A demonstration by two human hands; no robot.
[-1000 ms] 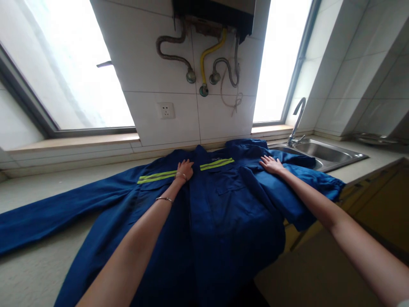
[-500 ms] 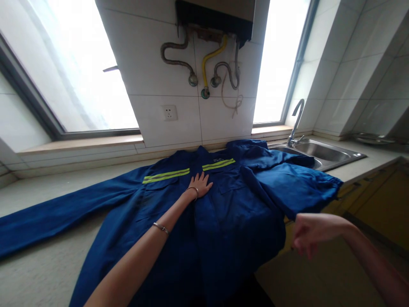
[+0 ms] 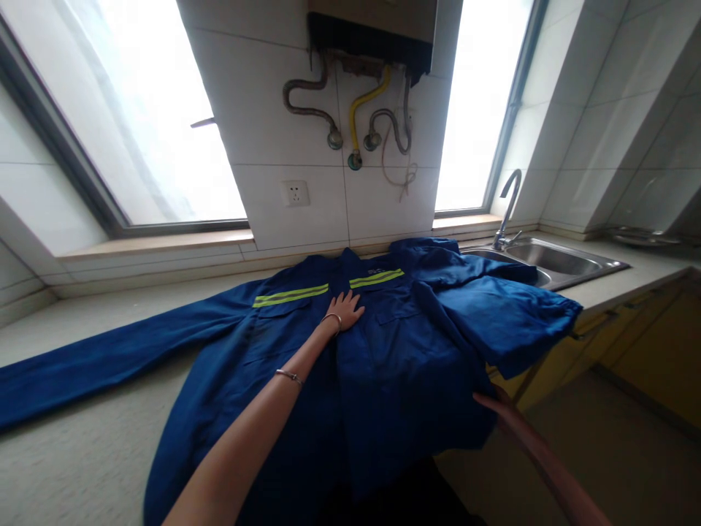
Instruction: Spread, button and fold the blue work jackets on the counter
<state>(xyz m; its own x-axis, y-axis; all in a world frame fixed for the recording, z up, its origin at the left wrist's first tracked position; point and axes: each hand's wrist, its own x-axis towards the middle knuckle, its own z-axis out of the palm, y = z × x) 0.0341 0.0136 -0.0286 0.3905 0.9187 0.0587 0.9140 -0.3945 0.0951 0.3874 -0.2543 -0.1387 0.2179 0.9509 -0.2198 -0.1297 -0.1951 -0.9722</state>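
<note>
A blue work jacket point(image 3: 405, 365) with yellow-green striped chest bands lies front up across the counter, its lower part hanging over the front edge. My left hand point(image 3: 345, 313) rests flat on the jacket's front near the middle, fingers spread. At the jacket's right side edge, my right hand point(image 3: 493, 403) pinches the cloth, thumb on top and the other fingers hidden underneath. One sleeve point(image 3: 109, 365) stretches out to the left. The other sleeve point(image 3: 504, 314) is bent and bunched at the right, by the sink.
A steel sink point(image 3: 569, 259) with a tap point(image 3: 509, 204) is set into the counter point(image 3: 66, 467) on the right. Yellow cabinets point(image 3: 629, 343) stand below. On the tiled wall are a socket point(image 3: 296, 193) and a water heater point(image 3: 372, 36) with pipes beneath it.
My right hand has moved left from beside the counter and taken hold of the jacket's right edge. My left hand stays on the jacket's front. The view has shifted slightly.
</note>
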